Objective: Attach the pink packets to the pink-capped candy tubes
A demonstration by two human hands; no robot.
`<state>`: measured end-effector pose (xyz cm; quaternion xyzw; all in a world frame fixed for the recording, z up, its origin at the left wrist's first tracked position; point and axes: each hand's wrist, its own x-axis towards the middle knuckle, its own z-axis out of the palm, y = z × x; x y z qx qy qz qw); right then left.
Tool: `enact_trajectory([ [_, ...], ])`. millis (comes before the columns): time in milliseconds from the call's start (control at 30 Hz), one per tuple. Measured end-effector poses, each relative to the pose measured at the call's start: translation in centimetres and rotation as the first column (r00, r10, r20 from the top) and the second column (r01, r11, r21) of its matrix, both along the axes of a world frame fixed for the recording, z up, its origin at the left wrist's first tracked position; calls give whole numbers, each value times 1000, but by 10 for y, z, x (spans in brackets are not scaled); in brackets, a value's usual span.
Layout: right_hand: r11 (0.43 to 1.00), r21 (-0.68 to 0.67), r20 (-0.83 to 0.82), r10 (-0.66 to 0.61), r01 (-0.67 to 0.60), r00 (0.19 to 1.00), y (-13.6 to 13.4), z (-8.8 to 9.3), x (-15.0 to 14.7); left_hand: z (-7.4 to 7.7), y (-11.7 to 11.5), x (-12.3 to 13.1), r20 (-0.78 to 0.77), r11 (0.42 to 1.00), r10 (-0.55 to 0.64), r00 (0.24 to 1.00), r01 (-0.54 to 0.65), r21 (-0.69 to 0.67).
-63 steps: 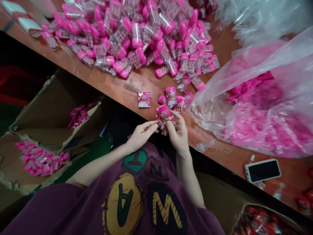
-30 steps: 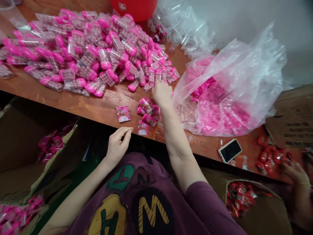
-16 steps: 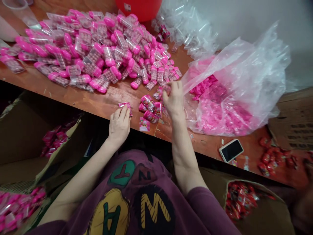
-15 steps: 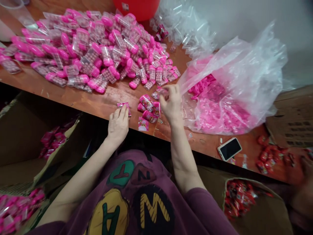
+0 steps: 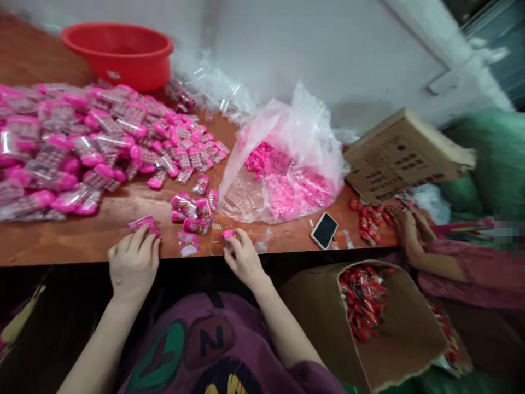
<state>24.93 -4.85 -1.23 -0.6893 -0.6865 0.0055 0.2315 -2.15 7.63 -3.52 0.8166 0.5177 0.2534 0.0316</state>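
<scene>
Along the front edge of the wooden table [image 5: 61,246]: both of the person's hands were at work, well apart, with a cluster of wrapped pink packs [image 5: 196,225] lying between them and a little farther back.
Left hand [image 5: 134,262]: its bent fingertips touched a pink printed packet [image 5: 145,224] on the wood; whether they pinched or merely pressed it could not be told, the underside being hidden.
Right hand [image 5: 246,257]: thumb and fingers grasped a small pink-capped bottle [image 5: 228,234], its cap showing and its body mostly covered.
Just changed: half a second earlier the right hand was farther back, beside the wrapped packs; now it held the bottle at the front edge, while the left hand had stayed at the packet. The view had also swung toward a co-worker's hands [image 5: 404,219].
Meaning for the work: bottle and packet, each tended by one hand, seemed ready to handle, though they were apart.
Packet print: pink and patterned, no brand legible.
Cardboard box [image 5: 394,164]: rows of dark printed characters, too blurred to read.
Red basin [image 5: 118,49]: one pale sticker on its side, its wording too small.
Purple shirt [image 5: 246,339]: an N stood out on a maroon patch; the green patch's letter was uncertain.
</scene>
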Motion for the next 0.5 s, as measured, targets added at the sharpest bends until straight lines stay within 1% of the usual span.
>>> enact_trajectory([
  [100, 995, -51, 28, -85, 87, 996, 3, -3, -10, 9, -3, 6, -104, 998, 10, 995, -16, -58],
  [167, 986, -75, 8, -152, 152, 988, 6, -3, -17, 7, -2, 8, -109, 998, 9, 994, -16, -63],
  [267, 970, -101, -92, -231, 222, 969, 9, 0, -21, -6, 1, 7, -32, 1000, -8, 999, 8, 12],
  [367, 962, -120, -275, -269, 244, 923, 9, 4, -18, -21, 5, 1, 93, 994, -39, 995, 29, 103],
  [400, 959, -129, -361, -283, 253, 888, 9, 6, -17, -24, 6, -1, 136, 993, -43, 990, 27, 118],
  [433, 954, -144, -459, -301, 264, 836, 9, 8, -17, -25, 7, -3, 176, 992, -43, 984, 21, 125],
  [467, 947, -170, -562, -321, 273, 763, 11, 10, -18, -24, 7, -5, 211, 992, -42, 977, 15, 126],
  [500, 940, -211, -664, -339, 268, 666, 13, 12, -21, -22, 7, -6, 239, 992, -42, 970, 11, 129],
])
